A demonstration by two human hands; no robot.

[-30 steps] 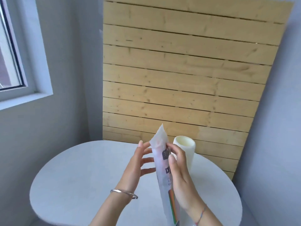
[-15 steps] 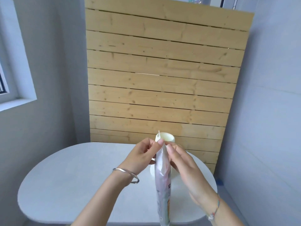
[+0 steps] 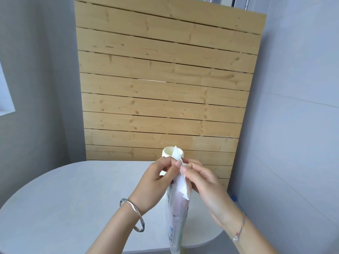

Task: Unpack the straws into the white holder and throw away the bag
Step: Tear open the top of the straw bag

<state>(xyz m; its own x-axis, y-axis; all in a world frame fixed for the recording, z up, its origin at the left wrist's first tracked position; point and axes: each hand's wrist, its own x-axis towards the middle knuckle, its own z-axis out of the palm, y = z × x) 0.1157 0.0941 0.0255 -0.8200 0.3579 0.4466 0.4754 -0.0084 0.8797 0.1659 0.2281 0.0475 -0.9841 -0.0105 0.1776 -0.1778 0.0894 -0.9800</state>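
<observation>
A long clear plastic bag of straws (image 3: 177,213) stands upright in front of me, with print on its side. My left hand (image 3: 156,182) pinches the bag's top edge from the left. My right hand (image 3: 203,182) pinches the same top edge from the right, so both thumbs and forefingers meet at the seal. The white cylindrical holder (image 3: 169,152) stands on the table right behind the hands; only its open rim and upper wall show. The straws inside the bag are hard to make out.
A round grey-white table (image 3: 73,198) fills the lower left. A wooden slat panel (image 3: 165,88) leans against the wall behind it. Grey walls close in on both sides, and a window sill edge (image 3: 6,112) shows at far left.
Both hands have closed on the bag's top edge, where a second ago the left hand was open beside it. The view has shifted left and the bag has turned edge-on.
</observation>
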